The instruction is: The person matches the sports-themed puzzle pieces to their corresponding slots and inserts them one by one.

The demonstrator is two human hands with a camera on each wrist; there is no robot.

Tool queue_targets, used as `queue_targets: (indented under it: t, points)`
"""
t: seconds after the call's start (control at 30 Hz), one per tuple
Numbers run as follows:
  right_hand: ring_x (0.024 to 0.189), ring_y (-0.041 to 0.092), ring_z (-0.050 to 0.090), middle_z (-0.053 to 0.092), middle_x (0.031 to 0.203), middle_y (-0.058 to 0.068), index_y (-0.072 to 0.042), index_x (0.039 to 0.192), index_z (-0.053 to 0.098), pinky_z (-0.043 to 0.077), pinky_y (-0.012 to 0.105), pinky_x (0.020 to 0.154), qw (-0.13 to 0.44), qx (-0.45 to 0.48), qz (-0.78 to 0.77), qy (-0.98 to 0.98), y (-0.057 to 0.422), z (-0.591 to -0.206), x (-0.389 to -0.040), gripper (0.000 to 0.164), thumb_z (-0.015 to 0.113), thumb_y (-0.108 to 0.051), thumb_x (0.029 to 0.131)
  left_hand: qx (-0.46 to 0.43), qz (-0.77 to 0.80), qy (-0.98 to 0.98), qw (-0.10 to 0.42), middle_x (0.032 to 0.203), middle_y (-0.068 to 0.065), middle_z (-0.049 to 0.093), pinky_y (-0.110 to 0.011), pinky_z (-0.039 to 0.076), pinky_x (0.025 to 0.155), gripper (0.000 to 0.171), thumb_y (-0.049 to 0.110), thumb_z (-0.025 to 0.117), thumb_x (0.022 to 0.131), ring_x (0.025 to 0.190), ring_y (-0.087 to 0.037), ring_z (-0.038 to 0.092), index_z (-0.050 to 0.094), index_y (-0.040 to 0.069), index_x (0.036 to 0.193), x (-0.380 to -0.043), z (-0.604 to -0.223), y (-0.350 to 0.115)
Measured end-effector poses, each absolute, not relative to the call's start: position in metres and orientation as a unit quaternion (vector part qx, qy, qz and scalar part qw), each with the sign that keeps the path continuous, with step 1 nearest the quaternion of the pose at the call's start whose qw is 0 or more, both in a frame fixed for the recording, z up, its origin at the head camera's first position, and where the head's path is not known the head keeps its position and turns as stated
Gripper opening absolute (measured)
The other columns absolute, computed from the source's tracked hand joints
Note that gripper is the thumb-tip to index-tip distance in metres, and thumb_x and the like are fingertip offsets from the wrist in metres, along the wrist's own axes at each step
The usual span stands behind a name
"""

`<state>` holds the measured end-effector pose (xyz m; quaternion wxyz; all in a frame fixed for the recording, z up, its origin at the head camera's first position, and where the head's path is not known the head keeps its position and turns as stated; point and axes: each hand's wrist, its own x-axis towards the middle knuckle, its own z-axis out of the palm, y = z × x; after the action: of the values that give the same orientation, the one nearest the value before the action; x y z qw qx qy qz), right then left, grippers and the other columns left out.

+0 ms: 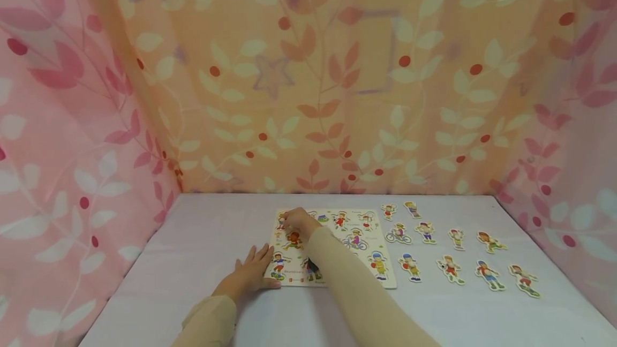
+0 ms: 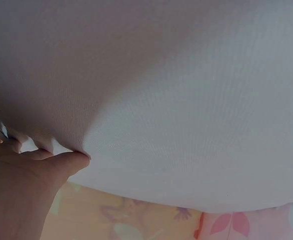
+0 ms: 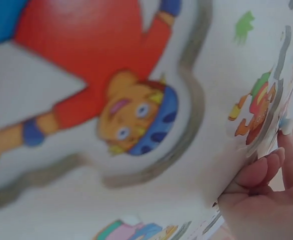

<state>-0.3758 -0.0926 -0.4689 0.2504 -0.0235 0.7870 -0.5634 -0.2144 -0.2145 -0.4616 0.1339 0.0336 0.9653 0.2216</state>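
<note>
Puzzle board (image 1: 354,224) lies flat on the pale cloth (image 1: 202,240), near the middle. From far off, my head view shows it cream, with straight sides and little sporty kids all over. Flat cut-out kids (image 1: 450,271) with wavy white rims lie apart to its right. Left hand (image 1: 250,272) rests at its left edge, fingers loose and spread. Right hand (image 1: 301,221) bends over the top left part; a tan sleeve (image 1: 356,283) hides some kids.

My left wrist view shows the cloth's fine ribs, a soft brown shade and the thumb (image 2: 69,164), but little else.

My right wrist view adds wide grey grooves (image 3: 197,110) round one big child (image 3: 86,40) in red, cut off and blurry. Right fingers are bent; I cannot tell if they pinch a piece.
</note>
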Motion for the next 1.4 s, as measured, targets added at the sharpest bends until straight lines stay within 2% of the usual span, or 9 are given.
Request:
queue_targets:
  t: [0.07,0.17,0.43,0.63,0.8,0.97,1.1,1.23,1.4]
  points:
    - [0.117,0.025,0.053,0.053,0.138,0.014,0.001,0.130,0.059,0.046,0.035,0.094,0.256,-0.033,-0.565,0.783,-0.093,-0.469,-0.374,0.040,0.061,0.004,0.090,0.033,0.222,0.965,0.136,0.156,-0.023,0.023,-0.074,0.007,0.105,0.094,0.041,0.077,0.079,0.143,-0.049,0.008,0.032,-0.001,0.149,-0.215,-0.462,-0.216]
    - [0.118,0.030,0.053,0.052,0.137,0.018,0.003,0.133,0.054,0.045,0.040,0.097,0.254,-0.048,-0.570,0.780,-0.094,-0.467,-0.373,0.042,0.060,0.000,0.091,0.035,0.217,0.966,0.134,0.156,-0.023,0.023,-0.075,0.008,0.105,0.093,0.041,0.077,0.080,0.143,-0.049,0.009,0.032,-0.001,0.149,-0.218,-0.462,-0.220]
    - [0.103,0.030,0.057,0.057,0.129,0.021,0.005,0.131,0.055,0.048,0.042,0.093,0.180,-0.104,-0.510,0.835,-0.104,-0.471,-0.375,0.047,0.065,-0.005,0.087,0.036,0.212,0.968,0.130,0.155,-0.025,0.024,-0.076,0.011,0.104,0.092,0.039,0.077,0.080,0.141,-0.051,0.011,0.032,-0.003,0.148,-0.225,-0.458,-0.227]
    - [0.125,0.039,0.049,0.050,0.137,0.024,0.006,0.138,0.047,0.043,0.047,0.102,0.193,-0.095,-0.575,0.789,-0.088,-0.449,-0.367,0.044,0.055,-0.007,0.097,0.037,0.204,0.970,0.126,0.156,-0.025,0.023,-0.076,0.011,0.103,0.094,0.042,0.076,0.080,0.141,-0.051,0.010,0.031,-0.003,0.149,-0.235,-0.467,-0.236]
    - [0.116,0.038,0.055,0.058,0.128,0.024,0.005,0.136,0.051,0.051,0.045,0.089,0.160,-0.068,-0.602,0.779,-0.066,-0.432,-0.374,0.040,0.054,-0.006,0.098,0.046,0.205,0.970,0.124,0.155,-0.025,0.023,-0.077,0.011,0.103,0.094,0.042,0.076,0.080,0.141,-0.052,0.011,0.031,-0.004,0.149,-0.241,-0.468,-0.235]
    - [0.116,0.040,0.055,0.059,0.127,0.024,0.003,0.132,0.055,0.048,0.042,0.079,0.138,-0.040,-0.637,0.757,-0.043,-0.412,-0.371,0.039,0.053,-0.001,0.093,0.048,0.202,0.970,0.129,0.156,-0.025,0.022,-0.076,0.011,0.103,0.095,0.042,0.076,0.080,0.141,-0.052,0.010,0.030,-0.004,0.149,-0.244,-0.465,-0.231]
    - [0.119,0.043,0.052,0.057,0.128,0.024,0.004,0.132,0.054,0.047,0.041,0.082,0.138,-0.043,-0.642,0.753,-0.027,-0.400,-0.371,0.040,0.053,-0.002,0.092,0.049,0.211,0.967,0.132,0.156,-0.025,0.021,-0.077,0.009,0.103,0.098,0.045,0.076,0.079,0.142,-0.051,0.008,0.029,-0.003,0.150,-0.245,-0.464,-0.232]
    - [0.116,0.041,0.055,0.059,0.125,0.023,0.004,0.131,0.054,0.048,0.042,0.082,0.134,-0.052,-0.633,0.760,-0.014,-0.388,-0.369,0.037,0.054,-0.006,0.094,0.053,0.225,0.964,0.130,0.156,-0.025,0.020,-0.078,0.004,0.102,0.103,0.052,0.075,0.077,0.142,-0.052,0.006,0.027,-0.004,0.150,-0.246,-0.468,-0.237]
    - [0.113,0.038,0.058,0.061,0.123,0.022,0.001,0.130,0.056,0.048,0.032,0.067,0.133,-0.062,-0.617,0.773,0.000,-0.380,-0.365,0.036,0.055,-0.010,0.096,0.048,0.233,0.962,0.132,0.157,-0.025,0.019,-0.077,0.003,0.102,0.104,0.052,0.075,0.076,0.142,-0.052,0.005,0.027,-0.003,0.150,-0.245,-0.468,-0.240]
